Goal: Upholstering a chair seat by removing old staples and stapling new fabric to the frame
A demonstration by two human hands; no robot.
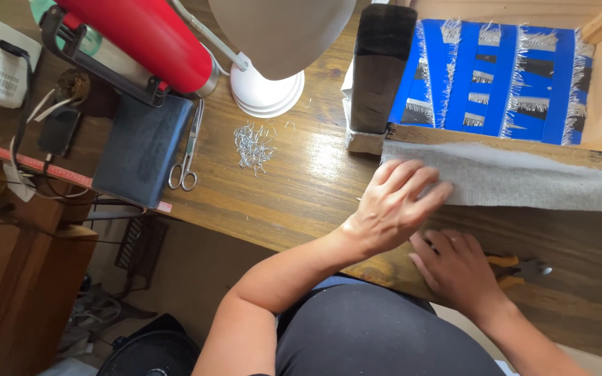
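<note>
Left hand (397, 203) flat, fingers spread, pressing the near left edge of the grey cloth (517, 182) draped off the wood frame (496, 143). Right hand (458, 268) open, palm down on the table (294, 188), lying over orange-handled pliers (520, 268). Staples (253, 146) and scissors (188, 150) well apart.

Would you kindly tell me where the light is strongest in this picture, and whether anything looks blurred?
Head view: brightest on the lamp base and a glare patch on the table beside it; the floor lower left is dark; both hands, left hand and right hand, look sharp.
</note>
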